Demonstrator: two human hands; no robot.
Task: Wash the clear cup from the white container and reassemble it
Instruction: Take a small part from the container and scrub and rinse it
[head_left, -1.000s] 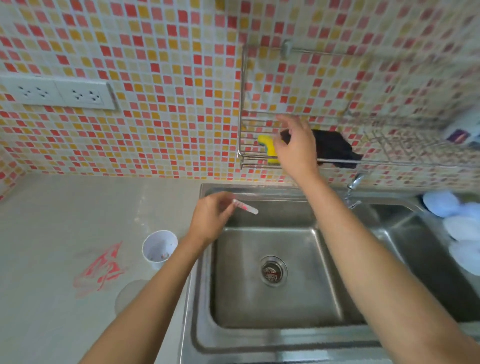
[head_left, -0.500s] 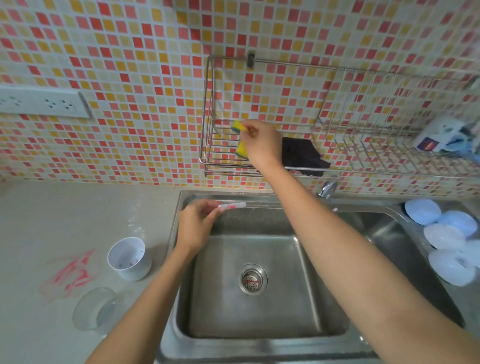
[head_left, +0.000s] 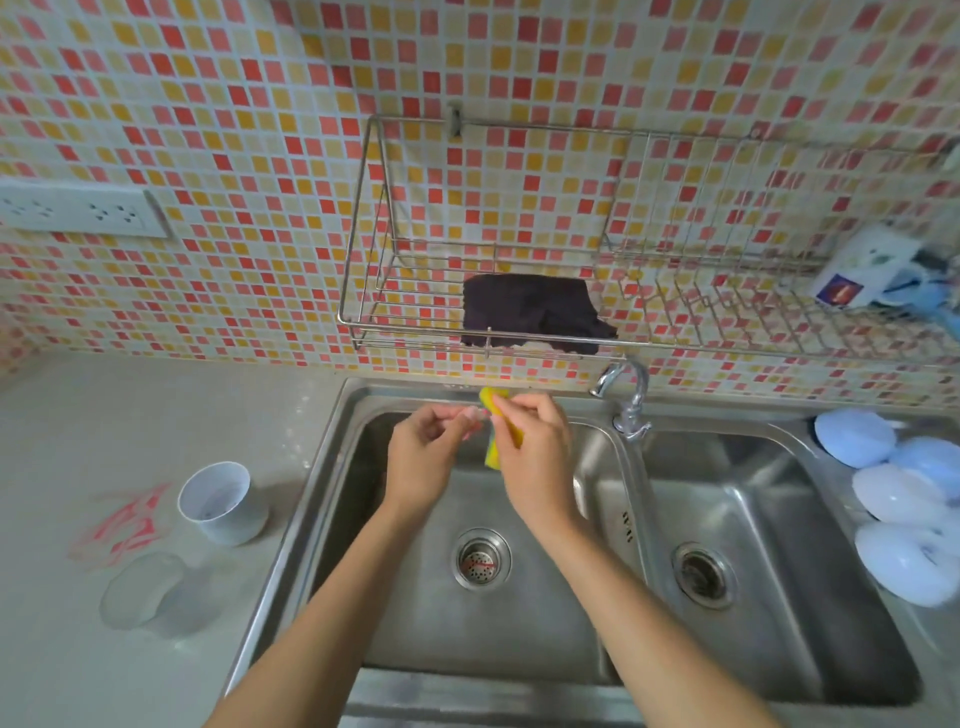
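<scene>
Grey surface (head_left: 78, 441) left of double sink (head_left: 613, 467): one white container (head_left: 221, 501), one clear cup (head_left: 143, 590) lying beside it. Your left hand (head_left: 423, 460) pinches one small pale item, unclear what. Your right hand (head_left: 535, 457) grips one yellow sponge (head_left: 491, 410). Four pale blue lids (head_left: 904, 514) at right.

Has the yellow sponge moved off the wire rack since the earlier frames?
Yes. The yellow sponge has left the wire rack; the right hand now holds it lower, over the sink.
</scene>
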